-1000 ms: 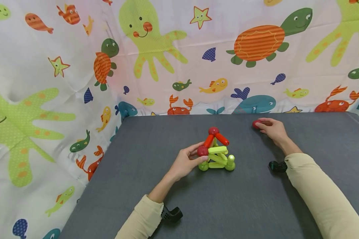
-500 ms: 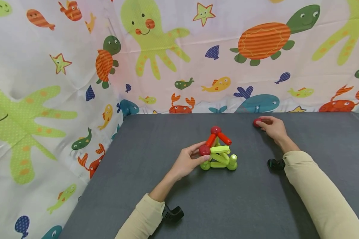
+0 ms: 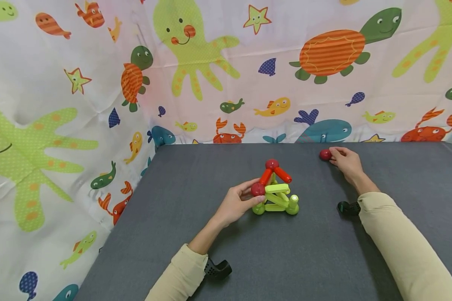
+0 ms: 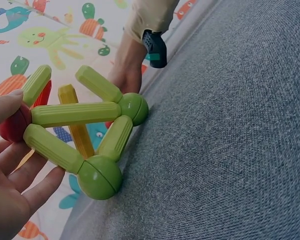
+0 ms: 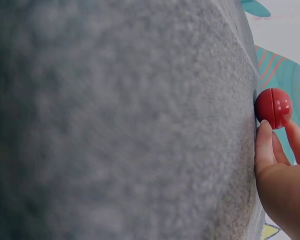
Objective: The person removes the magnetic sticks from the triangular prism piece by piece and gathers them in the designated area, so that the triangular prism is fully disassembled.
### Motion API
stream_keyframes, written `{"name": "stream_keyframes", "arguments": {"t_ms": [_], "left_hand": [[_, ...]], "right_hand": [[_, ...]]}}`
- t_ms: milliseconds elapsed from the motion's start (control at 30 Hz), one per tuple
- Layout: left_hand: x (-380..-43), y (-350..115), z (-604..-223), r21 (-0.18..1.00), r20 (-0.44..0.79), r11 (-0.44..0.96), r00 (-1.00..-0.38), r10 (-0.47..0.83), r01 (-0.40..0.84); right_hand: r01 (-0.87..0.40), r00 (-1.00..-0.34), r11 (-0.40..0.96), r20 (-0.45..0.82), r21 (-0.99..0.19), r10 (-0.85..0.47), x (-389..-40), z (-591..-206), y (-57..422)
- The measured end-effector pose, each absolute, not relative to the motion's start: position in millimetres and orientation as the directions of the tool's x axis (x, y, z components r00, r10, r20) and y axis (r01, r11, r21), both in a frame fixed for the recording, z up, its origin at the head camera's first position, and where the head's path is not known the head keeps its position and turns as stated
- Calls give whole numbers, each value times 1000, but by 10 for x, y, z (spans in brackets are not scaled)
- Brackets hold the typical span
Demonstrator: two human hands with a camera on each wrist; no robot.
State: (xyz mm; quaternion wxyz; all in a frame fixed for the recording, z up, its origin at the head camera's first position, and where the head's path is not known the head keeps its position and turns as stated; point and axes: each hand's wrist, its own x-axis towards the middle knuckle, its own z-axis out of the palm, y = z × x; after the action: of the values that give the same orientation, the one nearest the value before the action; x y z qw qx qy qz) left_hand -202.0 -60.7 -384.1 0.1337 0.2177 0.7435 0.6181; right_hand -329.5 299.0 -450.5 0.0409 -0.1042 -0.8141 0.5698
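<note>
My left hand [image 3: 227, 207] grips a small frame of magnetic rods and balls at its red ball [image 4: 16, 122], thumb on one side and fingers behind. The frame's lime rods [image 4: 76, 114] join green balls [image 4: 100, 177] near the tabletop. On top of it, another red ball [image 3: 272, 164] bears two red rods [image 3: 283, 174], one slanting down to the right with a free end. Far back on the table lies a loose red ball [image 5: 273, 108]. My right hand [image 3: 347, 163] is beside it, fingertips at its edge and the thumb apart from it in the right wrist view.
The grey tabletop [image 3: 196, 167] runs back to a cloth [image 3: 211, 121] printed with sea animals, which also hangs along the left. A short lime rod [image 3: 294, 199] stands up from the frame's right green ball. Both wrists carry black devices [image 3: 217, 269].
My right fingers have loosened from the loose red ball and drawn slightly right, so more of the ball shows. The left hand stays on the frame; the head view has shifted a little.
</note>
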Motion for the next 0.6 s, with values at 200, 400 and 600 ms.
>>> {"name": "stream_keyframes", "arguments": {"t_ms": [200,400,600], "left_hand": [[-2016,-610,-3841,976,70,149,-872,485,161],[-2013,-612,-3841,976,68,149,-872,485,159],[-2005,-617,-3838,976,68,151,-874,481,159]], "right_hand": [[131,-967,306,-53,-943,250,-3272,-4491,2954],[138,-958,249,-65,-959,280,-3261,-4472,2927],[138,-947,-25,-139,-990,290,-3240,-4446,2953]]}}
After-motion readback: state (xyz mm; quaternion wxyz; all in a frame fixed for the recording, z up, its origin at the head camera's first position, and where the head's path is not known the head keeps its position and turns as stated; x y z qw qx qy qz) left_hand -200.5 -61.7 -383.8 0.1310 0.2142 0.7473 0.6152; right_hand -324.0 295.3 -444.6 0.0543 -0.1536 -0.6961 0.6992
